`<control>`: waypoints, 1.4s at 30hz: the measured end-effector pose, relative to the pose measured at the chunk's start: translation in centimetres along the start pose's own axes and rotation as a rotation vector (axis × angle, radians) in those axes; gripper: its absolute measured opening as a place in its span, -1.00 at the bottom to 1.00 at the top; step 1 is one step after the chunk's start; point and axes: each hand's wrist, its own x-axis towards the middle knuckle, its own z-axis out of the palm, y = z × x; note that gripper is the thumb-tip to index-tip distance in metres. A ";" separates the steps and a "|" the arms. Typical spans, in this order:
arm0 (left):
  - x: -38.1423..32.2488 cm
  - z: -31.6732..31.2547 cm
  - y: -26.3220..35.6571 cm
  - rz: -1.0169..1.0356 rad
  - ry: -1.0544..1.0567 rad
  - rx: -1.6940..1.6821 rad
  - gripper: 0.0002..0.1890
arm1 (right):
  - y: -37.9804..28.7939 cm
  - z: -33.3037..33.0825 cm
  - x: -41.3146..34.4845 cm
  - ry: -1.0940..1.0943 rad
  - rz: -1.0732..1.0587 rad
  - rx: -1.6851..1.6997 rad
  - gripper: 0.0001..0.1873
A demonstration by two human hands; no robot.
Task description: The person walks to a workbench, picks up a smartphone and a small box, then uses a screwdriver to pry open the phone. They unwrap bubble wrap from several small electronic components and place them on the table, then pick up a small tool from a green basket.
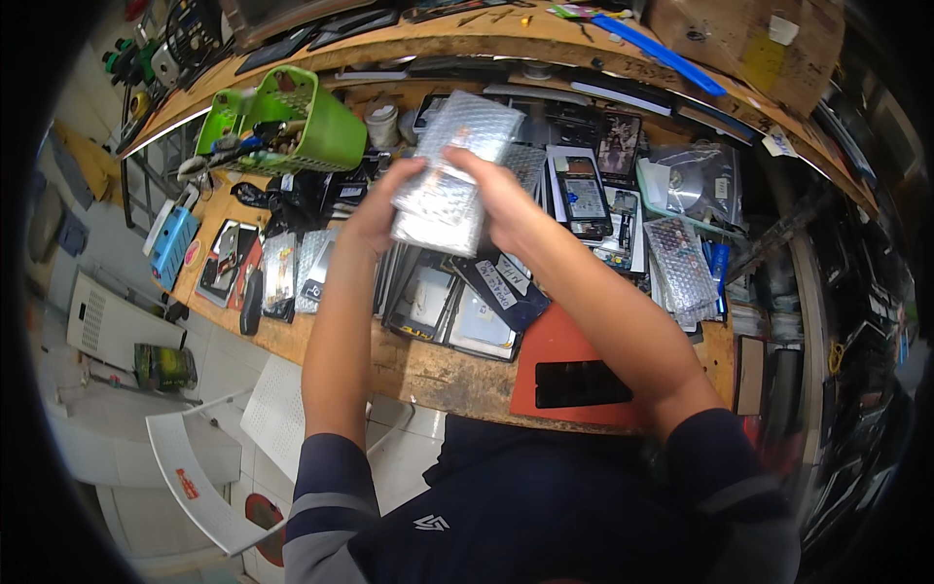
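My left hand (379, 206) and my right hand (498, 196) hold a stack of flat bubble-wrap packets (467, 135) above the workbench. The left hand grips the near left edge, and the right thumb presses on top while the other fingers go around the right side. What lies inside the wrap is blurred. Below the packets, flat device panels (423, 299) stand or lie in a pile, and a dark panel bearing a handwritten label (503, 292) rests across them. A black phone-sized panel (582, 384) lies on a red mat (540, 343) under my right forearm.
A green plastic basket (336, 124) of tools stands at the back left. Opened phones (587, 193) and another bubble-wrap packet (682, 259) lie to the right. A wooden shelf (467, 33) overhangs the bench's far side. A white chair (197, 482) stands left of me.
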 end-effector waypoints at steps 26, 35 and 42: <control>9.9 -3.8 0.7 0.068 -0.134 0.333 -0.24 | 4.1 0.5 0.9 0.206 -0.278 -1.028 0.18; -4.3 -3.5 -3.7 0.520 0.333 0.674 -0.40 | -1.9 -14.0 -15.2 0.086 -0.497 -1.069 -0.22; -14.1 2.7 -15.5 0.522 0.640 0.553 -0.73 | -7.0 -26.2 -28.3 0.708 -0.388 -0.979 -0.65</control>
